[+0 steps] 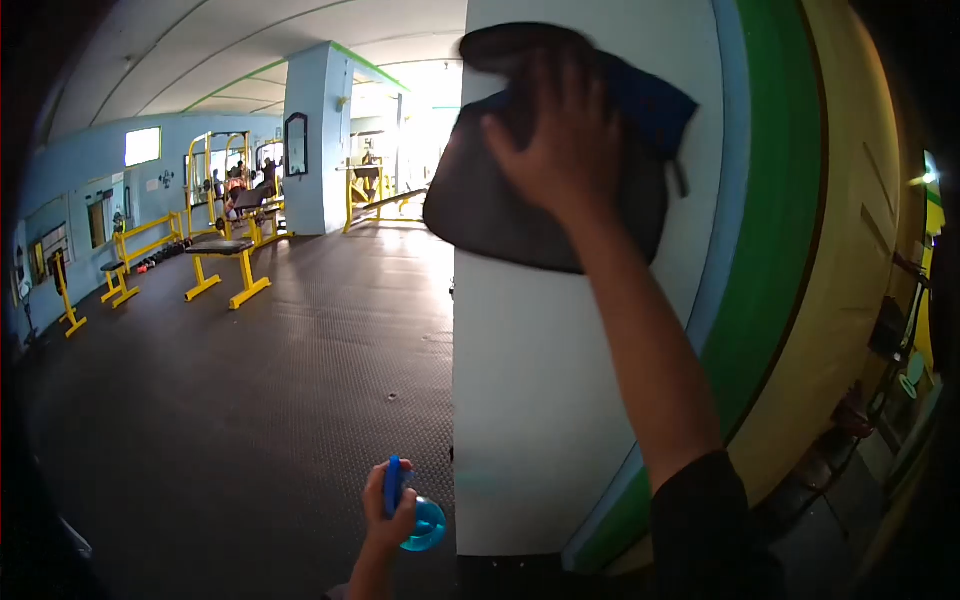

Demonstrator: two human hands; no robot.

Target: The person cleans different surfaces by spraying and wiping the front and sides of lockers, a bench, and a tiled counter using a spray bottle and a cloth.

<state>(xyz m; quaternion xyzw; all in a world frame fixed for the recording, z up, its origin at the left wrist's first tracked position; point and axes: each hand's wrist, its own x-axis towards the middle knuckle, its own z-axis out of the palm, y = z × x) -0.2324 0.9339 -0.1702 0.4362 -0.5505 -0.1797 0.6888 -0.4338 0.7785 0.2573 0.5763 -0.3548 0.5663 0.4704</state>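
Note:
My right hand is raised and lies flat with spread fingers on a dark grey cloth, holding it against a tall white panel. The cloth has a blue part at its upper right and a short strap or tag hanging at the right side. Lower down, my left hand is wrapped round a spray bottle with a blue top and a see-through turquoise body. The bottle is beside the panel's lower left edge, apart from the cloth.
A dark textured floor spreads to the left. Yellow-framed gym benches and racks stand farther back, near a light blue pillar. People are at the far machines. A green-edged frame borders the panel on the right.

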